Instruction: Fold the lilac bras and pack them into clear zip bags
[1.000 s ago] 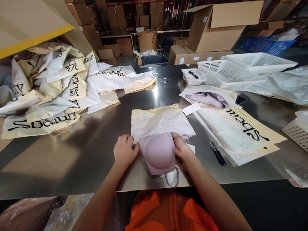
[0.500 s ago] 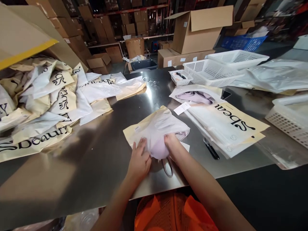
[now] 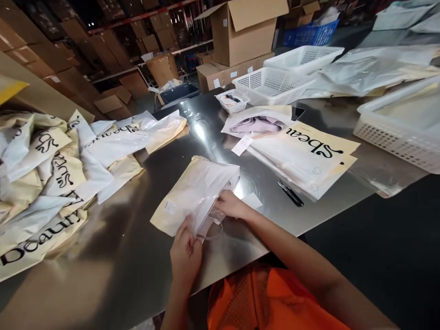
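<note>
A cream-and-white plastic bag (image 3: 202, 188) with a small label lies on the metal table in front of me, its mouth facing right and toward me. My left hand (image 3: 187, 250) pinches the near edge of the bag's mouth. At the opening is my right hand (image 3: 230, 204), its fingertips partly hidden inside among a pale lilac bra (image 3: 205, 228). A thin lilac strap (image 3: 216, 234) loops out of the mouth. A white card (image 3: 252, 200) lies on the table just right of the bag.
Filled bags (image 3: 62, 174) are heaped on the left. Flat printed bags (image 3: 309, 151) lie right, beside another open bag (image 3: 256, 123) holding a lilac garment. A black box cutter (image 3: 291, 193) is near them. White baskets (image 3: 271, 87) and a cardboard box (image 3: 244, 36) stand behind.
The bra, whose cup showed outside the bag, is now mostly inside it. My right hand has shifted to the mouth's side, and the bag lies flatter. The view has turned right.
</note>
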Tool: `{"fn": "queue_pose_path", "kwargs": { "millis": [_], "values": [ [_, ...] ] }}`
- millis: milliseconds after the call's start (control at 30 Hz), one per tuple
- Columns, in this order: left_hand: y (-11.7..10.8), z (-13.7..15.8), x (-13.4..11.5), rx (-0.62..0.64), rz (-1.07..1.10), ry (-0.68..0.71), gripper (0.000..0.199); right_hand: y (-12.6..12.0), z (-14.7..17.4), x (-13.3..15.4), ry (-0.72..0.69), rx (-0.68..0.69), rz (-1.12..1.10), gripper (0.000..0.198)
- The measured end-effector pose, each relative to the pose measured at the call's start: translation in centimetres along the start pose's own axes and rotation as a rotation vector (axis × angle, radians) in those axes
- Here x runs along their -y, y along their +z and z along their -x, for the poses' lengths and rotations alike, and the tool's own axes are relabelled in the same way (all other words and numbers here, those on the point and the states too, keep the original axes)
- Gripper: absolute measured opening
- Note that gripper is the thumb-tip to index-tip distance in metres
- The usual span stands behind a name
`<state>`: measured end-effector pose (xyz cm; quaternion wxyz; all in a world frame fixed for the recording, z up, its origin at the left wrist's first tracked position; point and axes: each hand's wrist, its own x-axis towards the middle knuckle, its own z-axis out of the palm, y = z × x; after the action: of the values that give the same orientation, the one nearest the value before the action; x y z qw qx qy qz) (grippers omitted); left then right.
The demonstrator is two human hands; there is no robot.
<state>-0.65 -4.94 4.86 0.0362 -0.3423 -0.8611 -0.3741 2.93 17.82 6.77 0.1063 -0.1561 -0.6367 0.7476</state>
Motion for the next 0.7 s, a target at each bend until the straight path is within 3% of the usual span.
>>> {"fn": "queue_pose_path", "kwargs": {
  "millis": [67, 167, 233, 333, 433, 533, 633, 700],
  "values": [
    [-0.4, -0.4, -0.3, 0.001, -0.023, -0.091, 0.011, -2.0, 2.3, -1.0, -0.058, 0.036, 0.28, 0.045],
    [-0.3, -2.2, -1.6, 0.081, -0.138, -0.132, 0.041, -4.8, 5.4, -2.5, -0.198, 0.073, 0.986, 0.066],
    [0.0, -3.8, -2.6, 0.146, -0.246, -0.117, 0.055, -5.6, 6.4, -3.0, -0.264, 0.105, 1.312, 0.054],
    [0.2, -5.6, -3.5, 0.229, -0.334, -0.113, 0.058, -5.6, 6.3, -2.6, -0.377, 0.11, 1.459, 0.027],
    [-0.3, -6.3, -3.4, 0.285, -0.237, -0.119, 0.055, -5.3, 5.2, -1.4, -0.494, 0.019, 1.332, 0.039],
    [-1.0, -6.3, -3.1, 0.31, -0.076, -0.116, 0.052, -4.4, 3.5, -0.8, -0.528, 0.013, 1.074, 0.033],
    [-1.3, -6.0, -3.0, 0.297, -0.033, -0.104, 0.053, -2.4, 0.9, -1.4, -0.27, 0.106, 0.448, 0.017],
    [-1.2, -5.6, -3.1, 0.295, -0.044, -0.079, 0.054, -0.7, -0.8, -1.9, -0.088, 0.045, 0.014, 0.014]
  ]
}}
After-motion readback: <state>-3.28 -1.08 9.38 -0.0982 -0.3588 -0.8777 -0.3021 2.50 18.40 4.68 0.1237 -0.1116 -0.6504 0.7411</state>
